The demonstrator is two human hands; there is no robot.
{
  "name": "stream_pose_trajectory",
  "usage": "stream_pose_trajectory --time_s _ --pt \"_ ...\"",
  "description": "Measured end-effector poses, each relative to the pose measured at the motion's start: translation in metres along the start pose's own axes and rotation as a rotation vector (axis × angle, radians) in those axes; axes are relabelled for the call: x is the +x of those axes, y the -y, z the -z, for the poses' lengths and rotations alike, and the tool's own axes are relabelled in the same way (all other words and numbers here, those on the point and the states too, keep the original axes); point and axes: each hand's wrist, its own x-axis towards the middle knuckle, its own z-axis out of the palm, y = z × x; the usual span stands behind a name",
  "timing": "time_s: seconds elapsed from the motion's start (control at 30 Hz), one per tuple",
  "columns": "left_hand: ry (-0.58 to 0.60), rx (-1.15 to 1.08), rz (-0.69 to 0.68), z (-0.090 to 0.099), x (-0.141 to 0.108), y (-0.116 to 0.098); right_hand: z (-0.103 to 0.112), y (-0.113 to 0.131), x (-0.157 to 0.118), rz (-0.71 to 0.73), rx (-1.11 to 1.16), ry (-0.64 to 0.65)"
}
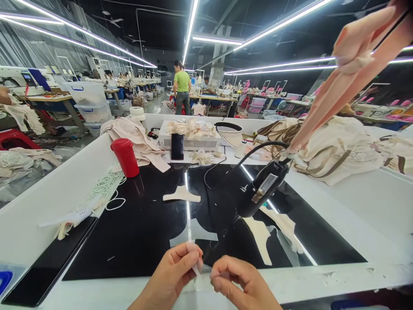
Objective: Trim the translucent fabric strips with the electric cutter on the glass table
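Observation:
My left hand (176,273) is closed at the near edge of the black glossy sheet, pinching a thin whitish strip (196,270) that hangs between finger and thumb. Just to its right, my right hand (241,280) has its fingers curled together; what lies between them, if anything, is too small to make out. Beyond my hands a translucent grey curved piece (201,232) lies flat, with a cream curved piece (182,194) farther back. More cream pieces (260,239) rest at the right, beside a black handheld tool (263,189) hanging from a pink cloth band (332,94).
A red cup (125,158) stands at the back left, near pale green cords (105,185). A phone (177,147) leans on a white box (206,142). Cloth piles (338,148) lie at the back right. A person in green (182,84) stands in the aisle beyond.

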Motion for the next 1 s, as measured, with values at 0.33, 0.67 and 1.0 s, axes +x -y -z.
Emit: stream_pose_trajectory --time_s 0.33,0.67,1.0 --pt "-0.209 0.195 -0.093 0.002 -0.012 -0.015 0.011 0.008 -0.002 0.015 0.017 -0.006" --pt "-0.281 0.284 -0.181 0.002 -0.012 -0.021 0.012 0.01 -0.005 -0.042 0.113 -0.136" --pt "-0.291 0.26 -0.178 0.009 -0.015 -0.017 0.009 0.002 -0.003 -0.066 0.159 -0.232"
